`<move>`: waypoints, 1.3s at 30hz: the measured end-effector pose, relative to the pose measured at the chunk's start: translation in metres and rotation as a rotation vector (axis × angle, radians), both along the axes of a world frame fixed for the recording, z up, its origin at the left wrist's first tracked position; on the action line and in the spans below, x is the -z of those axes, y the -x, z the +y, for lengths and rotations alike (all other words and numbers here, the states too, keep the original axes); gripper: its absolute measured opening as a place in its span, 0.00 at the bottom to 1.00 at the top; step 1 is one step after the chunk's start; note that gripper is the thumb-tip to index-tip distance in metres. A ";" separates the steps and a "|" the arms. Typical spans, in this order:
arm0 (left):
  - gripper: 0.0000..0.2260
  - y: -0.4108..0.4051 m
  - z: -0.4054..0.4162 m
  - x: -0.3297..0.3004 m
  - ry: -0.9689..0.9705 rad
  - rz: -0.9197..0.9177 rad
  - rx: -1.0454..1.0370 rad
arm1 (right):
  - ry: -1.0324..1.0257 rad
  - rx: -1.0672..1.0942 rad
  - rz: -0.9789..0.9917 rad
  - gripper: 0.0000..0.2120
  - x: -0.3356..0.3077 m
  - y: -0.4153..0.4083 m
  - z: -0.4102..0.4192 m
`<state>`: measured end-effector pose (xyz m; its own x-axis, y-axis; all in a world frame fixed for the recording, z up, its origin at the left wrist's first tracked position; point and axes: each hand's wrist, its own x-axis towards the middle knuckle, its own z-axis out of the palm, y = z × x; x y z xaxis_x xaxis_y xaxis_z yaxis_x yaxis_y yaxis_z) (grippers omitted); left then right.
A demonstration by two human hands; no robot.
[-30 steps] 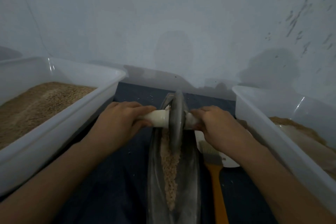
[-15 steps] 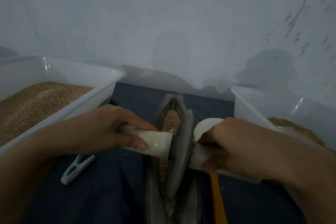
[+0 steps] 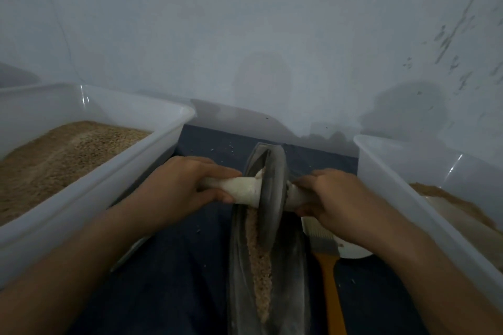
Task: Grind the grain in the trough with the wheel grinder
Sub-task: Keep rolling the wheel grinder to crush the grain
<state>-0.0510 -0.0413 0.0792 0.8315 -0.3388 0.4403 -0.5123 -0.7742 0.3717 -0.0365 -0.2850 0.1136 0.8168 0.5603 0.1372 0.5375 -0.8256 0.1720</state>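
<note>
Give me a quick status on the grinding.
Left hand, right hand grip wheel grinder handles. Wheel in trough, on grain. Nothing blocking.

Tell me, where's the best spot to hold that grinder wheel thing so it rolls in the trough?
Hold the wheel grinder by its white handle, one hand coming in from each side. The handle pokes out both sides of the disc, so the left hand and right hand can wrap it and probably keep it upright in the narrow trough.

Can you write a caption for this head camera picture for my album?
Left hand and right hand grip the white-handled grey wheel grinder over crushed grain in the dark metal trough.
</note>
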 end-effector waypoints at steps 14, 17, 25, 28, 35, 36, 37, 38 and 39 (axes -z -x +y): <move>0.16 0.006 0.006 -0.008 0.034 0.186 0.068 | -0.011 -0.007 0.065 0.14 -0.005 0.005 -0.003; 0.17 0.000 -0.004 0.009 -0.056 -0.159 -0.083 | -0.048 0.002 -0.020 0.19 0.003 -0.009 0.000; 0.17 0.006 0.005 -0.008 0.095 0.170 0.085 | 0.015 -0.052 0.053 0.14 -0.010 0.007 -0.003; 0.16 0.015 0.014 -0.024 0.134 0.434 0.293 | 0.015 -0.100 0.206 0.19 -0.028 0.026 -0.009; 0.14 0.020 0.010 -0.029 0.066 0.425 0.239 | 0.032 -0.039 0.205 0.19 -0.025 0.032 -0.010; 0.13 0.017 0.007 -0.026 0.051 0.367 0.173 | 0.032 -0.013 0.171 0.15 -0.019 0.025 -0.007; 0.11 0.014 0.004 -0.021 0.041 0.307 0.096 | 0.028 0.008 0.128 0.12 -0.014 0.018 -0.004; 0.11 0.012 0.000 -0.016 0.032 0.239 0.014 | 0.018 0.026 0.084 0.13 -0.009 0.011 -0.002; 0.13 0.009 -0.003 -0.009 0.016 0.140 -0.065 | 0.000 0.036 0.044 0.16 -0.003 0.003 0.000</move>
